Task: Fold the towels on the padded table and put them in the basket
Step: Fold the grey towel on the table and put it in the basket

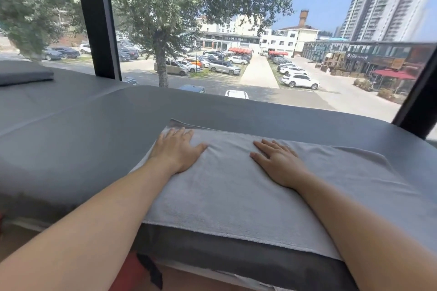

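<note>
Smoothing step: left hand (176, 152) and right hand (277, 163) press flat, fingers straight, on towel (227, 191). Next likely: fold it over.

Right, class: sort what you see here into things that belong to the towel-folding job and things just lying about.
Job:
- grey towel
- padded table
- left hand, flat on the towel
- right hand, flat on the towel

Lying about:
- dark cushion, far left
</note>
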`<control>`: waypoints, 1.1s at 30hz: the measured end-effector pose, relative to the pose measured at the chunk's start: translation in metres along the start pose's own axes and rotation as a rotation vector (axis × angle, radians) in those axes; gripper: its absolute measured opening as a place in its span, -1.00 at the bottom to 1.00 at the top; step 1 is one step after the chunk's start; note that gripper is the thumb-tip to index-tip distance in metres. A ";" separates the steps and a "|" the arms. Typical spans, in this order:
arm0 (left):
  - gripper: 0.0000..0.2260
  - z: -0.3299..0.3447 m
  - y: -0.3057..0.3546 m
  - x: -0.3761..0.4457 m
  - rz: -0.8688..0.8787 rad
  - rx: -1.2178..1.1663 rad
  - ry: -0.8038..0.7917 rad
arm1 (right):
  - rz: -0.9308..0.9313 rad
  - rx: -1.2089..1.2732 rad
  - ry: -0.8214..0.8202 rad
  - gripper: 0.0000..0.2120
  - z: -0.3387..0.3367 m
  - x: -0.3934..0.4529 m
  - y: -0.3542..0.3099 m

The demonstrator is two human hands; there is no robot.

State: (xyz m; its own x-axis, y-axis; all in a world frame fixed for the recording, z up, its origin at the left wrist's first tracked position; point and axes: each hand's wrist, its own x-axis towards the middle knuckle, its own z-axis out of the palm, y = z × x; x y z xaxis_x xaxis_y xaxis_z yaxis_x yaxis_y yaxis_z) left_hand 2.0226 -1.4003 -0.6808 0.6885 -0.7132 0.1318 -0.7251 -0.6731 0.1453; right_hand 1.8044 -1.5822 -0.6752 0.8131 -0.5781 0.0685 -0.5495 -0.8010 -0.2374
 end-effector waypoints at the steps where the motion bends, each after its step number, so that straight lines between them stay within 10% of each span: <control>1: -0.31 -0.004 0.003 0.000 0.018 0.066 0.035 | 0.014 -0.021 -0.010 -0.42 0.000 0.000 -0.001; 23: -0.25 -0.006 0.083 -0.024 0.053 0.085 -0.122 | 0.513 -0.069 0.001 -0.32 -0.066 -0.071 0.214; 28: -0.37 -0.017 0.195 -0.089 0.544 -0.091 -0.185 | 0.609 0.034 0.172 -0.25 -0.060 -0.068 0.219; 33: -0.34 0.013 0.308 -0.165 0.960 -0.132 -0.171 | 0.479 0.159 0.516 -0.85 -0.060 -0.076 0.219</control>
State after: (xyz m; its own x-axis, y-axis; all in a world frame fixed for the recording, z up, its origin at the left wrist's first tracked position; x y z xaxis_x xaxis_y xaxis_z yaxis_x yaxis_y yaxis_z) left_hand 1.6854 -1.4922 -0.6710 -0.2108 -0.9715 0.1083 -0.9608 0.2263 0.1603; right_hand 1.6102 -1.7232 -0.6739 0.2739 -0.8914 0.3611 -0.7565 -0.4316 -0.4914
